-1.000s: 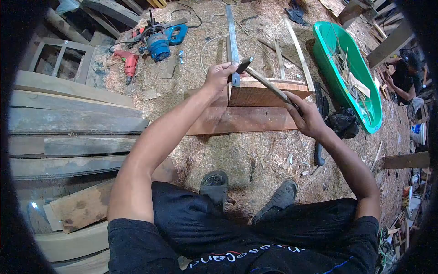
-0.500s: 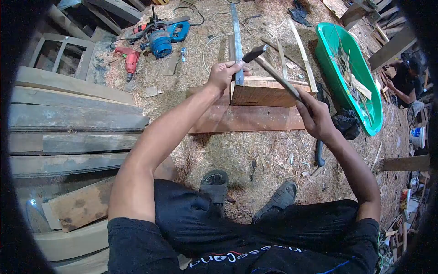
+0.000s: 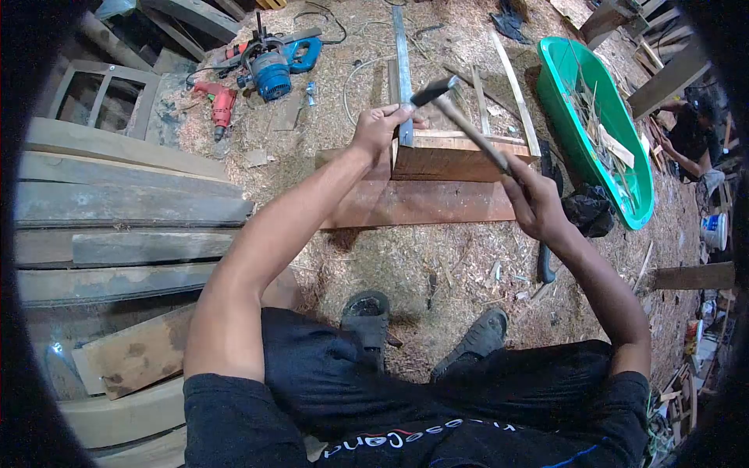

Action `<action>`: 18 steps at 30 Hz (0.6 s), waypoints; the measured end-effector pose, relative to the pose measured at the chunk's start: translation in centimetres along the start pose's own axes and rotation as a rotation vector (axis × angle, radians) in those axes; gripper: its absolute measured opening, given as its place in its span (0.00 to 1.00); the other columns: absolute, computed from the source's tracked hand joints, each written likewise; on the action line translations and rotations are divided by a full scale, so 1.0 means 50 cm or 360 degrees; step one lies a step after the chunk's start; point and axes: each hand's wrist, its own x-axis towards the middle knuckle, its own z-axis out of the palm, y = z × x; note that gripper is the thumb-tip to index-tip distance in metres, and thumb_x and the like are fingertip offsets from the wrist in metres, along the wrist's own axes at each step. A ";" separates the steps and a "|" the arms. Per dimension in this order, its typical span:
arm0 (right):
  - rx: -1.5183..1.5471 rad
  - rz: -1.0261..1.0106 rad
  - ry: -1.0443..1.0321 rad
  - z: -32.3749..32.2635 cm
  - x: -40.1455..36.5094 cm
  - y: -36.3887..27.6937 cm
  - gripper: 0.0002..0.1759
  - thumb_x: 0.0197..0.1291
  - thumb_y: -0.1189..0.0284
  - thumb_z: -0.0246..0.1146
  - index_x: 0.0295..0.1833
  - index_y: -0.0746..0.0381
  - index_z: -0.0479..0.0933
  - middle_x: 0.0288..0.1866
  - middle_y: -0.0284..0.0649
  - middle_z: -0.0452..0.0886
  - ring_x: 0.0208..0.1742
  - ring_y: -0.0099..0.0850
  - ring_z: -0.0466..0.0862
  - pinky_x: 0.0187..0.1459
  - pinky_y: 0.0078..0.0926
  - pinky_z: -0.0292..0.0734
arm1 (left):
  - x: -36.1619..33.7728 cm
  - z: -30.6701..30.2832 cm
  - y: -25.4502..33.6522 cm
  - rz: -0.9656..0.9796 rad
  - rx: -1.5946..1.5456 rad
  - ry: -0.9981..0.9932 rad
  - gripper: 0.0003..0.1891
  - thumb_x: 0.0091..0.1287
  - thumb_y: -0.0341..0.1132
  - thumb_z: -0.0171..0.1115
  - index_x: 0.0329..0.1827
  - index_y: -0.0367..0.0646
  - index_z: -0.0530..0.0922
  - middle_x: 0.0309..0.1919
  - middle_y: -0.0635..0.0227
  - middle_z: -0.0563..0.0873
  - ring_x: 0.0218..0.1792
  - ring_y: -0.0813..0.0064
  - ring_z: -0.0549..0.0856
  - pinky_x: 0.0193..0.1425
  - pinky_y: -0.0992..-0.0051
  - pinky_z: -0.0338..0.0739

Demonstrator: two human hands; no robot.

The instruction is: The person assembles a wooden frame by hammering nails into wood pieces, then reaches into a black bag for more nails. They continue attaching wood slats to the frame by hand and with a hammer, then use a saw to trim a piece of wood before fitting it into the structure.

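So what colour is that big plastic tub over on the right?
The tub is bright green, clearest in the head view.

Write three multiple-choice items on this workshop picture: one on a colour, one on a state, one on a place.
1. What colour is the tub?
A. Red
B. Yellow
C. Green

2. How is the hammer placed?
A. Gripped in the right hand over the wooden block
B. Lying on the floor
C. Hanging on a wall

3. Where does the red drill lie?
A. In the tub
B. On the sawdust beside the blue power tool
C. On the wooden block

Answers:
1 C: its walls are plainly green.
2 A: the right hand closes round the handle, while the left hand holds a metal strip at the block.
3 B: it lies on the floor just left of the blue tool.
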 end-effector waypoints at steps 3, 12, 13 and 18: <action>-0.0042 -0.0071 0.0023 0.016 -0.009 0.019 0.21 0.69 0.72 0.58 0.65 0.67 0.71 0.35 0.56 0.81 0.36 0.50 0.84 0.37 0.39 0.77 | -0.003 0.000 -0.001 -0.0006 0.0018 -0.0001 0.13 0.74 0.35 0.58 0.46 0.34 0.85 0.38 0.62 0.89 0.37 0.79 0.87 0.44 0.81 0.80; -0.0094 -0.0036 -0.0128 0.018 -0.006 0.012 0.22 0.68 0.71 0.59 0.66 0.64 0.71 0.35 0.55 0.82 0.36 0.51 0.85 0.37 0.40 0.78 | 0.001 -0.003 -0.012 0.0034 -0.0001 -0.0007 0.14 0.73 0.37 0.59 0.46 0.33 0.85 0.37 0.62 0.90 0.37 0.80 0.86 0.47 0.80 0.79; -0.0142 -0.0041 -0.0194 0.018 -0.005 0.010 0.22 0.68 0.72 0.59 0.66 0.64 0.71 0.34 0.55 0.81 0.35 0.49 0.85 0.37 0.40 0.78 | -0.004 0.001 -0.009 0.0015 -0.0027 0.0014 0.14 0.73 0.37 0.59 0.45 0.32 0.85 0.37 0.62 0.90 0.37 0.79 0.86 0.47 0.80 0.80; 0.0014 0.0170 -0.0101 0.021 -0.010 0.009 0.21 0.69 0.71 0.58 0.65 0.64 0.71 0.34 0.55 0.81 0.35 0.52 0.83 0.36 0.43 0.76 | -0.013 0.009 0.002 -0.0013 0.0002 0.0048 0.15 0.73 0.38 0.60 0.47 0.32 0.84 0.37 0.62 0.90 0.36 0.79 0.87 0.43 0.80 0.81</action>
